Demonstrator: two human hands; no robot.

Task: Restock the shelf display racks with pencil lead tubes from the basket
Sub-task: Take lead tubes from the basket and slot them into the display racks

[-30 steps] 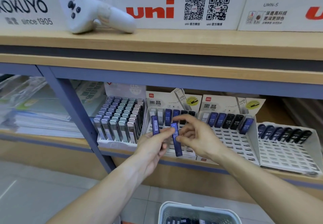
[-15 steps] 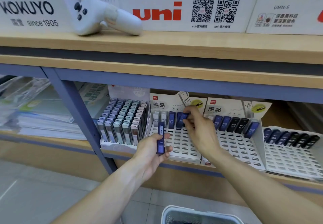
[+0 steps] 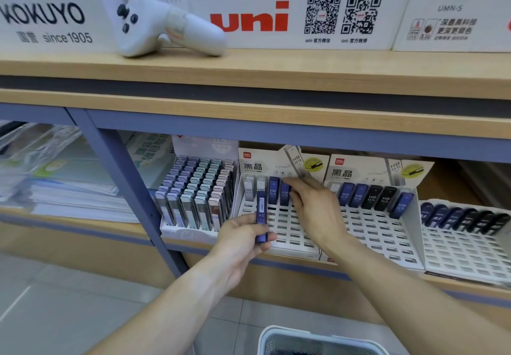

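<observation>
My left hand grips a blue lead tube, held upright in front of the white slotted display rack. My right hand reaches into that rack's top row and pinches a second blue tube standing in a slot there, beside another blue tube and two white ones. A second rack to the right has blue and black tubes along its top row. The basket shows at the bottom edge, its contents mostly out of sight.
A full rack of pastel tubes stands left of the white rack. A third rack sits far right. A blue shelf post rises on the left. A white controller lies on the upper wooden shelf.
My right hand carried one blue tube from in front of my left hand up to the rack's top row and set it into a slot. My left hand keeps its tube and rose slightly.
</observation>
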